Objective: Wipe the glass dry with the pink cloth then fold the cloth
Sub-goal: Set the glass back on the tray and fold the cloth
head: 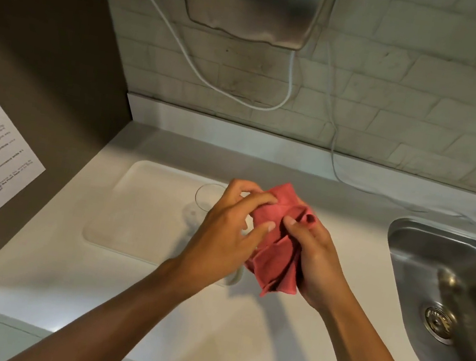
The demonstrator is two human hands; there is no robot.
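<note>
Pink cloth is held bunched above the counter, pinched by left hand and gripped by right hand, likely for folding. Glass stands released on white tray, far-left of hands.

Single head view, looking steeply down and forward at counter by wall, close above hands.

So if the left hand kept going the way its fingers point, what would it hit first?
Most likely the cloth: the left hand already has its fingertips on it, pointing toward the right hand just behind. Depth is hard to judge.
</note>
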